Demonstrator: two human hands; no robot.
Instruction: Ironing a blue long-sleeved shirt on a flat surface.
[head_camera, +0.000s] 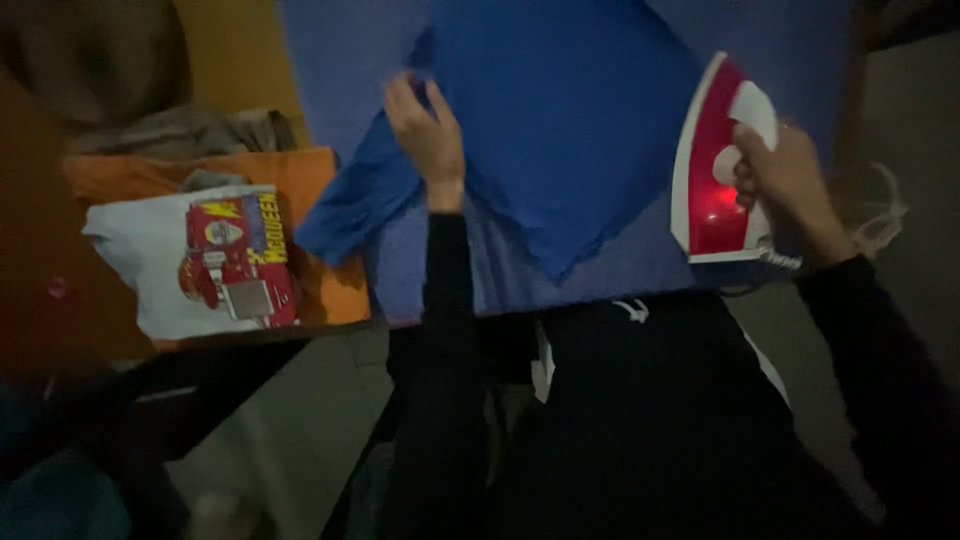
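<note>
A bright blue garment (560, 120) lies spread on a lighter blue ironing board cover (420, 270). My left hand (428, 135) presses flat on the garment's left side, near a sleeve that hangs over the board's edge. My right hand (785, 180) grips the handle of a red and white clothes iron (715, 170), whose red light glows. The iron rests on the board at the right, beside the garment.
A folded white shirt with a red cartoon print (200, 260) lies on orange cloth (300, 175) to the left, with grey clothes (190, 130) behind it. A white cord (885, 215) trails right of the iron. Pale floor (300, 430) shows below the board.
</note>
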